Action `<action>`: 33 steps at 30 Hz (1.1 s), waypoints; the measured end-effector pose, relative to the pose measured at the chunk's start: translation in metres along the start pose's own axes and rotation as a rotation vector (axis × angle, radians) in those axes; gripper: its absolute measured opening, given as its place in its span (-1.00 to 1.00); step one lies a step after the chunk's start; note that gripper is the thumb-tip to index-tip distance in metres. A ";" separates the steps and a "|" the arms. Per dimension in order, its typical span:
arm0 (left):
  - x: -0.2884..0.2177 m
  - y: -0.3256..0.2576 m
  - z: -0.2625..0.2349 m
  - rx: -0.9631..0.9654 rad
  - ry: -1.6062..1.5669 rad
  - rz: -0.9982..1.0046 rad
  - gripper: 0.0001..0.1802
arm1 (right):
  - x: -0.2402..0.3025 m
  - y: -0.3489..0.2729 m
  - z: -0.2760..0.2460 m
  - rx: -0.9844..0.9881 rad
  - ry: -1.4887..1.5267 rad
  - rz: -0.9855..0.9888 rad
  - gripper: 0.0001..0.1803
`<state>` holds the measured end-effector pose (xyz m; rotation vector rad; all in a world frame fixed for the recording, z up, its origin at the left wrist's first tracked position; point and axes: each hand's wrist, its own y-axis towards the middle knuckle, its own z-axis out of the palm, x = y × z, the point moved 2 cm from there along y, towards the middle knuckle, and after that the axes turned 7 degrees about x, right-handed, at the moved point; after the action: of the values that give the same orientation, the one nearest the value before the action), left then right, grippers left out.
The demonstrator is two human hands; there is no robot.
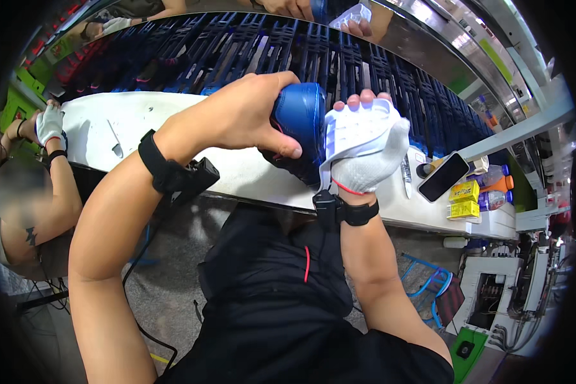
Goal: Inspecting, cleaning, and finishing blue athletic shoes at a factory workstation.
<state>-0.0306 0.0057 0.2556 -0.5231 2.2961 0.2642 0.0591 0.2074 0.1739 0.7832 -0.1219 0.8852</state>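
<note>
My bare left hand [253, 112] is wrapped around a blue shoe upper [308, 115], thumb on the near side and fingers hidden behind it. Close against it on the right is a white moulded shoe sole [358, 131], its ribbed inner face showing. My right hand [376, 163], in a white glove with bare fingertips, grips the sole from below, fingertips curled over its far edge. Shoe and sole are held above the white worktable [237, 169]. They look side by side; whether they touch is unclear.
Beyond the table runs a dark slatted conveyor [237, 61]. On the right lie a slim bladed tool [406, 178], a phone [443, 176], yellow boxes [464, 200] and bottles [493, 200]. A small tool [116, 147] lies left, near another person's gloved hand [50, 125]. A blue-framed stool [436, 285] stands lower right.
</note>
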 end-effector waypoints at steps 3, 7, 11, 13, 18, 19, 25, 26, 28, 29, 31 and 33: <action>0.000 0.006 -0.001 -0.026 0.060 0.003 -0.11 | -0.001 0.002 0.006 -0.014 -0.243 0.076 -0.38; -0.021 0.024 -0.004 0.036 0.132 -0.015 -0.11 | 0.006 0.006 0.023 0.008 -0.631 0.098 -0.40; -0.037 0.038 0.003 0.034 0.320 0.116 -0.15 | 0.024 0.005 0.017 0.057 -0.799 0.159 -0.38; -0.054 0.041 0.008 0.064 0.373 0.146 -0.22 | 0.036 0.002 0.015 0.078 -0.693 0.152 -0.36; -0.077 0.050 0.025 0.077 0.501 0.289 -0.31 | 0.058 -0.008 0.006 0.102 -0.508 0.161 -0.28; -0.080 0.050 0.027 0.074 0.517 0.327 -0.31 | 0.063 -0.012 0.006 0.048 -0.522 0.182 -0.23; -0.082 0.059 0.041 0.073 0.568 0.461 -0.31 | 0.092 -0.014 0.030 0.031 -0.771 0.315 -0.16; -0.080 0.065 0.042 0.059 0.579 0.499 -0.30 | 0.095 -0.008 0.029 -0.028 -0.886 0.412 -0.19; -0.092 0.072 0.033 0.120 0.642 0.452 -0.28 | 0.112 0.006 0.031 0.215 -1.235 0.348 -0.43; -0.092 0.071 0.029 0.099 0.621 0.461 -0.21 | 0.116 0.013 0.031 0.226 -1.231 0.405 -0.48; -0.084 0.084 0.023 0.089 0.596 0.460 0.02 | 0.116 0.035 0.011 0.315 -1.368 0.408 -0.58; -0.073 0.100 0.014 0.209 0.503 0.266 0.03 | 0.105 0.052 0.001 0.328 -1.266 0.423 -0.65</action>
<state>-0.0197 0.1208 0.3010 -0.1859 2.8453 0.0143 0.0887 0.2947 0.2463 1.5765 -1.3178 0.6794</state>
